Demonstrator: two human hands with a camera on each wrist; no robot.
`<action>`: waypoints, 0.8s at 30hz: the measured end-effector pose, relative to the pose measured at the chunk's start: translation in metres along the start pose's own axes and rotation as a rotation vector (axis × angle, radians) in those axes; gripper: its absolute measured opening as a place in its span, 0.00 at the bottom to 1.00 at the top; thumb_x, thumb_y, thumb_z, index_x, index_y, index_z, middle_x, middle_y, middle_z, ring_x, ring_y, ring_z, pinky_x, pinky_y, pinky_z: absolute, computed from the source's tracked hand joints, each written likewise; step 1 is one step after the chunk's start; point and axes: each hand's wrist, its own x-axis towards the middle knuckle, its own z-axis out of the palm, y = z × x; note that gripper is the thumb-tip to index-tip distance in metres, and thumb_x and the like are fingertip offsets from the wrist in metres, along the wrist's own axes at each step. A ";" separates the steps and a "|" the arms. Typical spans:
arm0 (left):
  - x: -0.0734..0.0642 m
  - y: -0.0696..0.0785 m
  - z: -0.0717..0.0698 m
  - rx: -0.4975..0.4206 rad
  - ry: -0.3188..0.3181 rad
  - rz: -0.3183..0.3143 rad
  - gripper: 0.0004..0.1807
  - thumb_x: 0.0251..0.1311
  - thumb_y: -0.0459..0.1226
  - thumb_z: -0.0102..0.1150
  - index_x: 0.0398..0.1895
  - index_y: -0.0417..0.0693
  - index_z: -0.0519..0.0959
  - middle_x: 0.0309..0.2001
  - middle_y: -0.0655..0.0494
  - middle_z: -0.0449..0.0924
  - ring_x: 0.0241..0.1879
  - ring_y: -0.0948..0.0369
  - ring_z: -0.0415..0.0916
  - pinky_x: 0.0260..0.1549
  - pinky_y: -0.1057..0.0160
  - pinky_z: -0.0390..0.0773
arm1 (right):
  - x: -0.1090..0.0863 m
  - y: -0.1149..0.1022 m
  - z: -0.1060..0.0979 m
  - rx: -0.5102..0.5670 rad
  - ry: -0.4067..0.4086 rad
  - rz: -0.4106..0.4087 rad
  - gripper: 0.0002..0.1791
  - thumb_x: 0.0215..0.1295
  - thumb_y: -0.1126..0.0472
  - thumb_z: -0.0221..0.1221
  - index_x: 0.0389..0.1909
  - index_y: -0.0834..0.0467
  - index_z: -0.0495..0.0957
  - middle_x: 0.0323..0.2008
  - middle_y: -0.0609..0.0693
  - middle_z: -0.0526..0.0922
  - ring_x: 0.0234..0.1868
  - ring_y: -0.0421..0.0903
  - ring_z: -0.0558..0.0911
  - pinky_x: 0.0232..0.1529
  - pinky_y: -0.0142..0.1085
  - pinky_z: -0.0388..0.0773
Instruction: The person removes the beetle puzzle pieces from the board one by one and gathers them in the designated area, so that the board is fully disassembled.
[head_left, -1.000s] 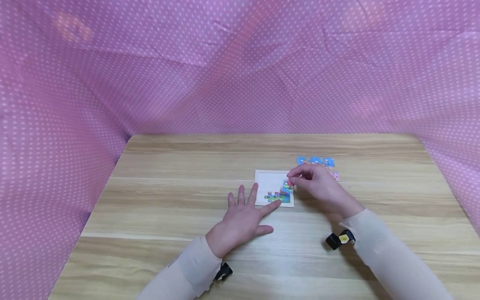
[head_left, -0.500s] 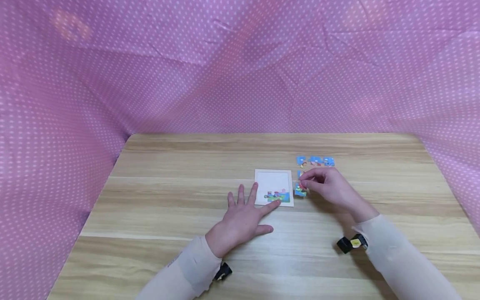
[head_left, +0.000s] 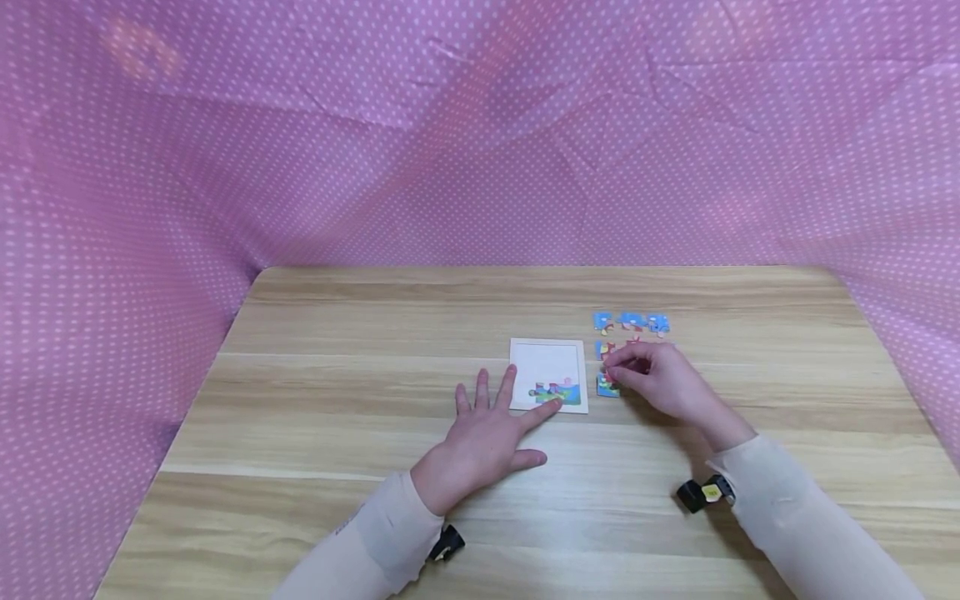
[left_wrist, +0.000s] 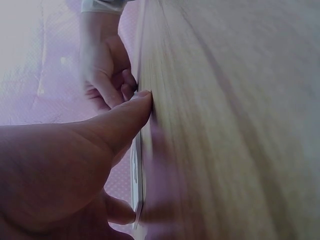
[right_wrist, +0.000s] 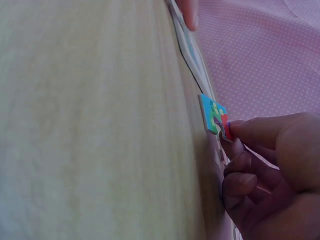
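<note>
My left hand [head_left: 483,437] lies with fingers spread at the left and front of a white puzzle frame [head_left: 543,360]. One fingertip is on its left edge and another rests by the joined puzzle pieces [head_left: 560,393] in the frame's lower right. To the right of the frame, my right hand [head_left: 660,385] pinches a puzzle piece [right_wrist: 212,115] by its red corner, between thumb and finger. That piece is blue and green with a small figure on it. In the right wrist view it appears tilted, close over the wood.
Several loose puzzle pieces [head_left: 632,320], mostly blue, lie in rows behind the right hand, which partly hides them. All this is on a wood-grain table [head_left: 360,333]. A pink dotted cloth [head_left: 480,167] hangs along the table's back and sides.
My right hand has carried the pinched puzzle piece from over the frame's right side to the table right of it. The left hand has stayed in place.
</note>
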 end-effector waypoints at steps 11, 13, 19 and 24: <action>-0.002 0.001 0.000 -0.003 0.003 0.005 0.40 0.71 0.66 0.59 0.84 0.88 0.57 0.88 0.35 0.39 0.82 0.21 0.39 0.75 0.18 0.50 | 0.002 0.002 0.005 -0.039 0.030 -0.018 0.07 0.75 0.67 0.65 0.48 0.59 0.89 0.45 0.54 0.90 0.40 0.44 0.82 0.41 0.29 0.79; -0.001 0.001 0.001 -0.002 0.006 0.006 0.40 0.71 0.66 0.59 0.84 0.88 0.57 0.88 0.35 0.39 0.82 0.21 0.40 0.75 0.18 0.50 | 0.002 0.002 0.005 -0.043 0.036 -0.027 0.07 0.74 0.68 0.66 0.48 0.60 0.89 0.44 0.54 0.90 0.40 0.44 0.82 0.41 0.29 0.79; -0.001 0.000 0.001 0.003 0.014 0.009 0.40 0.71 0.65 0.60 0.84 0.88 0.57 0.88 0.35 0.40 0.82 0.21 0.40 0.75 0.18 0.51 | 0.003 0.003 0.006 -0.077 0.045 -0.067 0.08 0.74 0.69 0.66 0.48 0.59 0.89 0.46 0.55 0.91 0.43 0.45 0.85 0.44 0.30 0.81; -0.002 0.001 0.001 0.000 0.018 0.010 0.39 0.71 0.65 0.60 0.83 0.88 0.58 0.88 0.34 0.41 0.82 0.21 0.40 0.74 0.17 0.51 | 0.002 0.003 0.006 -0.107 0.056 -0.084 0.07 0.74 0.69 0.66 0.47 0.59 0.89 0.45 0.54 0.91 0.44 0.46 0.85 0.46 0.32 0.82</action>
